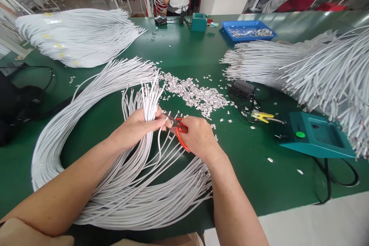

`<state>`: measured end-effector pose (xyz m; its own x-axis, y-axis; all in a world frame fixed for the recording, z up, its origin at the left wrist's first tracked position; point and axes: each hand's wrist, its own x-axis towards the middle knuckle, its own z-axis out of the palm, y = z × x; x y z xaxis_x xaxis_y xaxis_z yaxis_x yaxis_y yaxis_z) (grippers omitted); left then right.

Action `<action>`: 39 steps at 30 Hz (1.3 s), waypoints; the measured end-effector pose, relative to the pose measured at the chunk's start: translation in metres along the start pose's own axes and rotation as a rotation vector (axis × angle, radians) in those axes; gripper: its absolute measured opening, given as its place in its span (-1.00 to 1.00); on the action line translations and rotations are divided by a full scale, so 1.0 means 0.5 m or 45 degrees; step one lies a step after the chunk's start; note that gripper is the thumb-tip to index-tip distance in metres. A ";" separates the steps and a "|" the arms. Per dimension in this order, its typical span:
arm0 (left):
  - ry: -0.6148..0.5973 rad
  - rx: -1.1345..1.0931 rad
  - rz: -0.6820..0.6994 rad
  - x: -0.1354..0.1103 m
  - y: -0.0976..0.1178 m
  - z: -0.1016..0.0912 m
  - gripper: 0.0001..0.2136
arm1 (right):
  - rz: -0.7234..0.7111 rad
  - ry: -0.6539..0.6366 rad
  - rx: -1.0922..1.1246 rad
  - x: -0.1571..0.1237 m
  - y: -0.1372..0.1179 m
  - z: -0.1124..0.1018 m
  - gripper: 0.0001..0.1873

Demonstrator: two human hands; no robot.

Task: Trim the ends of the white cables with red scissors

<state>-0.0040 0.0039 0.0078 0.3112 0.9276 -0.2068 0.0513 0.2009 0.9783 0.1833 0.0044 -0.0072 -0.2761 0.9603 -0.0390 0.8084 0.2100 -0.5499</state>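
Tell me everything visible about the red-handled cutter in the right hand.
The red-handled cutter is a small hand tool with orange-red, plastic-looking handles and short dark metal blades. The right hand closes around the handles and hides most of them; one handle curves out below the fingers. The blades point left, reaching the thumb of the left hand, which holds the white cable bundle, above the green table. Whether the blades are open or shut cannot be told.

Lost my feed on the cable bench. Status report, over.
Left hand gripping white cable bundle. Right hand shut on red-handled cutters, tips at the bundle. Scrap pile just beyond.
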 end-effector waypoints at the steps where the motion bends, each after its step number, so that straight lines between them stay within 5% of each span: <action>1: -0.012 -0.006 -0.012 0.000 0.000 -0.003 -0.78 | 0.004 -0.005 0.005 -0.001 0.000 0.000 -0.61; 7: 0.015 -0.081 -0.079 0.006 -0.009 -0.011 -0.73 | 0.017 -0.029 0.185 0.002 0.013 -0.006 -0.56; 12: -0.035 -0.102 -0.051 0.003 -0.008 -0.003 -0.75 | 0.045 0.061 0.956 0.009 0.022 -0.018 -0.84; 16: -0.161 -0.106 -0.045 -0.001 -0.011 0.004 -0.76 | -0.051 -0.032 1.350 0.011 0.013 -0.013 -0.84; 20: -0.266 -0.156 -0.022 0.000 -0.018 0.005 -0.79 | -0.152 -0.200 1.516 0.013 0.009 -0.004 -0.87; 25: -0.245 -0.223 -0.032 0.003 -0.016 0.009 -0.75 | -0.118 -0.138 1.563 0.018 0.011 0.001 -0.82; 29: -0.128 -0.211 -0.069 0.003 -0.014 0.011 -0.70 | -0.081 -0.062 1.485 0.016 0.002 0.008 -0.78; 34: 0.205 -0.011 -0.009 0.007 -0.024 0.004 -0.65 | -0.110 0.141 1.231 0.008 -0.018 0.014 -0.72; 37: 0.338 0.136 0.023 0.009 -0.026 0.000 -0.66 | -0.142 0.127 1.355 0.008 -0.018 0.012 -0.61; 39: 0.356 0.138 -0.018 0.009 -0.025 0.002 -0.66 | 0.011 0.304 1.418 0.011 -0.013 0.010 -0.59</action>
<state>-0.0024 0.0053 -0.0054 0.0374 0.9788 -0.2015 0.1595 0.1932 0.9681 0.1739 0.0072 -0.0082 -0.0703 0.9964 0.0477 -0.1343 0.0379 -0.9902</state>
